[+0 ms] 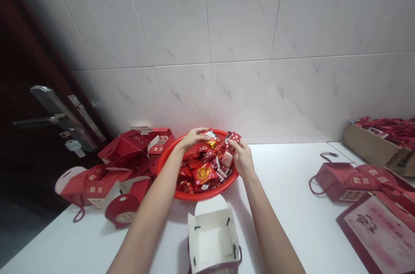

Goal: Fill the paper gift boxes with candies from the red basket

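A red plastic basket (pixel 207 195) full of wrapped candies (pixel 205 173) stands near the wall. Over its far left side, my left hand (pixel 195 138) has its fingers closed on a red, white and gold candy packet (pixel 212 138). My right hand (pixel 242 158), at the basket's right rim, pinches a dark red candy packet with white dots (pixel 234 137). Between my forearms, close to me, an opened gift box (pixel 213 239) shows its white inside, with nothing in it and its flaps up.
Several red gift boxes (pixel 123 179) crowd the table's left side, some open. On the right lie more red boxes (pixel 353 181), a pink printed box (pixel 379 230), a dark cord (pixel 329 155) and a cardboard carton (pixel 372 144) of red items. A tiled wall (pixel 243 92) bounds the back; a door handle (pixel 48 114) is at left.
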{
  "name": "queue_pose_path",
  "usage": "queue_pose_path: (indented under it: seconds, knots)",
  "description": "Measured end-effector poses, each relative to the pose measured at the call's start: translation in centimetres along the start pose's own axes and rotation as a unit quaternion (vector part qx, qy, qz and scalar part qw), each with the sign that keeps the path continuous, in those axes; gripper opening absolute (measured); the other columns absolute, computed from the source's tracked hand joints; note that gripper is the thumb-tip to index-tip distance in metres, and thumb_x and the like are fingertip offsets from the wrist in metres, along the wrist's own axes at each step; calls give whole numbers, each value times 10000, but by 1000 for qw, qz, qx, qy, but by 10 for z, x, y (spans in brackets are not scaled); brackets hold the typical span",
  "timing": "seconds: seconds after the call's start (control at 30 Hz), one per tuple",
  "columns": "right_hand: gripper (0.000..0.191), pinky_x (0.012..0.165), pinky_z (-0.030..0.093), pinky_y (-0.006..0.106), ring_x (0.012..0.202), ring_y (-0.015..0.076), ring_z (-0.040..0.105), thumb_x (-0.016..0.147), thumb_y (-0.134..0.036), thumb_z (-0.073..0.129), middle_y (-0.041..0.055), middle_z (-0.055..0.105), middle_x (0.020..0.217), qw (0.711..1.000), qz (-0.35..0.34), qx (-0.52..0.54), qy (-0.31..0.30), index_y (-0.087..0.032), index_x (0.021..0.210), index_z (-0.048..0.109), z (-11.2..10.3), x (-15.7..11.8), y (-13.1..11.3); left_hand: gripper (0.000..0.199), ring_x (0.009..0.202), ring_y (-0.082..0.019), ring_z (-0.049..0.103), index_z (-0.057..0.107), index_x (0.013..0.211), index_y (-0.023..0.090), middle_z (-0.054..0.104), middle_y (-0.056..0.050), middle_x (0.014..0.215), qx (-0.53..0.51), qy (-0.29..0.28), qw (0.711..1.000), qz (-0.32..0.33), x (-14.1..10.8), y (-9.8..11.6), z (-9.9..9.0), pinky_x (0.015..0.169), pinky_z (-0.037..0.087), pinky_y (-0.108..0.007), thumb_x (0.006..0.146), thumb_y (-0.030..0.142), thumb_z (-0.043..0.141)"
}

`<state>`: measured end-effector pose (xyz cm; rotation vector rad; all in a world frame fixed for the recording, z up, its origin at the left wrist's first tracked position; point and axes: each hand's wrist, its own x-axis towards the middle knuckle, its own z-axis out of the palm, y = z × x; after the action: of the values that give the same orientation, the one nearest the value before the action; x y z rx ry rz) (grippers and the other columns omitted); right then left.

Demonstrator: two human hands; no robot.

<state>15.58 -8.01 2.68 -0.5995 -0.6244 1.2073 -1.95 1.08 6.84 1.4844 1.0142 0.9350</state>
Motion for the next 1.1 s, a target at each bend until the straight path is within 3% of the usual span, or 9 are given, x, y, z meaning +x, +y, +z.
queue_pose_path:
  seconds: [0.2, 0.33, 0.43, 0.57, 0.67, 0.77, 0.87, 1.1]
  knots:
    - [299, 755, 566, 323, 751, 201, 706, 589, -343, 859, 27, 775, 811, 998, 12, -40, -47, -179, 816, 758, 2, -5, -10, 466, 912, -240, 679, 734, 922, 151, 762, -57, 927, 67, 16, 994, 87, -39, 23, 4, 857, 510, -331, 581, 440, 865]
    - [360, 809, 572, 343, 872, 235, 715, 647, -374, 852, 44, 777, 934, 981, 49, -84, -165, -198, 949, 764, 9, -19, -27, 504, 1015, -280, 675, 732, 1073, 159, 753, -85, 1073, 56, -16, 992, 112, -67, 26, 17, 876, 526, -352, 679, 458, 823]
    - [373, 826, 578, 363, 937, 253, 705, 683, -378, 841, 54, 770, 1001, 963, 64, -123, -230, -206, 1003, 759, 12, -25, -36, 544, 1061, -289, 661, 719, 1122, 157, 738, -98, 1109, 45, -43, 990, 126, -72, 22, 25, 900, 525, -354, 690, 473, 817]
    - [381, 769, 582, 339, 863, 230, 698, 669, -405, 850, 58, 770, 943, 972, 23, -155, -175, -182, 967, 772, 9, -24, -44, 554, 950, -235, 692, 640, 1261, 172, 731, -84, 1078, 33, -9, 993, 116, -55, 15, 22, 886, 532, -348, 832, 522, 660]
    - [358, 712, 563, 287, 759, 177, 674, 623, -402, 872, 38, 759, 841, 985, -7, -138, -103, -172, 880, 777, 4, -19, -50, 364, 891, -224, 702, 708, 1117, 165, 737, -82, 1073, 185, -11, 979, 82, -33, 3, 15, 848, 528, -323, 880, 413, 587]
    - [323, 673, 552, 276, 683, 149, 640, 579, -382, 890, 14, 734, 758, 991, -25, -115, -60, -179, 795, 762, -1, -15, -55, 83, 919, -260, 702, 749, 806, 204, 762, -61, 892, 386, -36, 922, 18, -13, -15, 13, 858, 506, -317, 741, 224, 701]
    - [315, 673, 551, 292, 678, 155, 635, 589, -385, 881, 15, 726, 748, 991, -30, -116, -52, -182, 795, 754, -4, -13, -56, 162, 982, -340, 694, 659, 573, 214, 721, -78, 715, 444, -29, 895, -19, -1, -35, 18, 897, 490, -381, 569, 103, 778]
    - [324, 700, 548, 295, 706, 160, 636, 627, -405, 856, 21, 727, 774, 989, -27, -129, -67, -180, 836, 752, -10, -10, -53, 215, 1074, -407, 663, 603, 606, 192, 732, -157, 904, 493, -2, 868, -51, 4, -56, 26, 938, 475, -464, 543, 79, 775]
